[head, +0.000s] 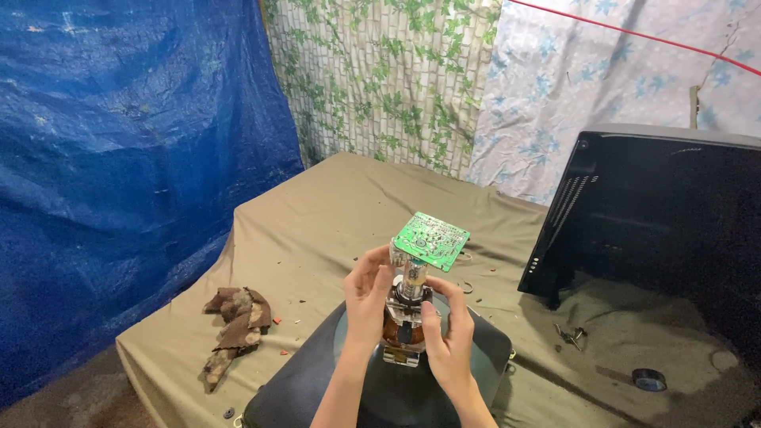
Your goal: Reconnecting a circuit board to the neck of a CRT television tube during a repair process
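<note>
A makeshift repair workshop is suggested by tarp (119,158) walls, a cloth-covered desk (317,230) and a television casing (658,214).

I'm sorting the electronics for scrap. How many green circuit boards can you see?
1. The green circuit board sits tilted atop the glass tube neck, above the left hand and right hand. Others may be hidden inside the black casing.

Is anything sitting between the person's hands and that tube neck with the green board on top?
Nothing visible does. The left hand and right hand already rest on either side of the tube neck, fingers touching it. The green circuit board sits on its tip, above both hands, not between them and the neck.
</note>
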